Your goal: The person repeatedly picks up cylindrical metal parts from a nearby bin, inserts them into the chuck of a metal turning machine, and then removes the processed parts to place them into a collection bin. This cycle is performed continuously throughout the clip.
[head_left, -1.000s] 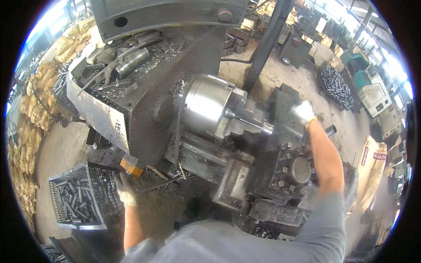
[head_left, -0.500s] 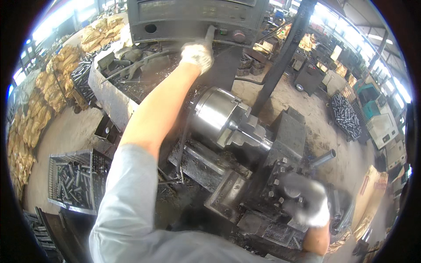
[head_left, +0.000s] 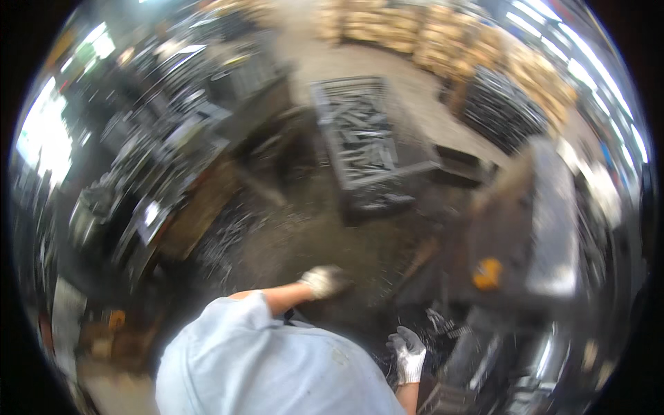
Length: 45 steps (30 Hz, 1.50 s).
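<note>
My left hand (head_left: pixel 326 282), in a whitish glove with a darker front, reaches forward over the dark floor. Motion smears its fingers, and I can make out nothing held. Lower and to the right, my right hand (head_left: pixel 407 354) wears a white glove with grey fingers. Those fingers are raised and apart, with nothing visible between them. Close to its right lie blurred metal machine parts (head_left: pixel 477 360), with a shiny cylindrical part (head_left: pixel 543 363) farther right. Beyond both hands stands a wire-sided metal crate (head_left: pixel 335 158) holding several grey metal tubes (head_left: pixel 366 138).
Machinery (head_left: pixel 176 149) with blurred metal parts fills the left. At right stands a large grey-edged metal pan (head_left: pixel 553 228) with an orange patch (head_left: pixel 487 274) near it. Farther back are stacked dark rods (head_left: pixel 501 111) and tan sacks (head_left: pixel 443 38). Scraps (head_left: pixel 232 235) litter the floor.
The view has swung left from the lathe to the crate. My left hand has come off the control panel and down; my right hand has left the tool post area, near the lathe's levers.
</note>
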Each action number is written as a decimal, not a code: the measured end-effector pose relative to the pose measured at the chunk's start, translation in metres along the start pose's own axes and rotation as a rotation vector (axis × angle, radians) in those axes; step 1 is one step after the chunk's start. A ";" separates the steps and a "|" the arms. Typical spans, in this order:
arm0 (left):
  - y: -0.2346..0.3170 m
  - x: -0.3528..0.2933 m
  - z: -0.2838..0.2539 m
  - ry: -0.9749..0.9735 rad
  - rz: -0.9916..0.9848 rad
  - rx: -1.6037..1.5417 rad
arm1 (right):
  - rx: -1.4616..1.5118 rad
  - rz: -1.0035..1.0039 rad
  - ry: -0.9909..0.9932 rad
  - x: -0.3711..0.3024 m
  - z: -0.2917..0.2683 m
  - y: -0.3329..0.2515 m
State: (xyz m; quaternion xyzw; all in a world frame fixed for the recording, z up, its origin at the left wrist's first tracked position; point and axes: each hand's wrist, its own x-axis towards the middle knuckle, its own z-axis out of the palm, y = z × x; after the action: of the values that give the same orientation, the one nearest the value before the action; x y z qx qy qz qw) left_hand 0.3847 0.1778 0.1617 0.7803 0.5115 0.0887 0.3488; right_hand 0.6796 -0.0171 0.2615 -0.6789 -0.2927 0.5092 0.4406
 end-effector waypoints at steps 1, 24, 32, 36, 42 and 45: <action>-0.100 -0.027 -0.041 -0.080 -0.173 0.383 | -0.030 0.078 -0.051 0.028 0.027 0.013; -0.410 -0.521 -0.077 1.183 -1.949 -0.001 | -1.340 -0.443 -0.937 0.274 0.454 -0.048; -0.406 -0.259 -0.084 0.443 -1.710 -0.455 | -1.076 -0.447 -0.670 0.492 0.384 -0.125; -0.365 -0.012 -0.152 0.184 -1.504 -0.483 | -0.802 -0.321 -0.461 0.717 0.331 -0.128; -0.324 0.434 -0.225 0.498 -0.807 -0.467 | -0.926 0.359 -0.465 0.966 0.304 0.040; -0.316 0.532 -0.213 0.435 -0.874 -0.262 | -0.886 0.385 -0.387 1.009 0.306 0.120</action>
State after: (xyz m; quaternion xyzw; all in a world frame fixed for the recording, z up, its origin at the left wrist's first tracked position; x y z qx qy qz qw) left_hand 0.2919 0.8059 0.0023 0.4062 0.8358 0.1581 0.3338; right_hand 0.6961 0.8752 -0.3118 -0.7352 -0.4263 0.5244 -0.0530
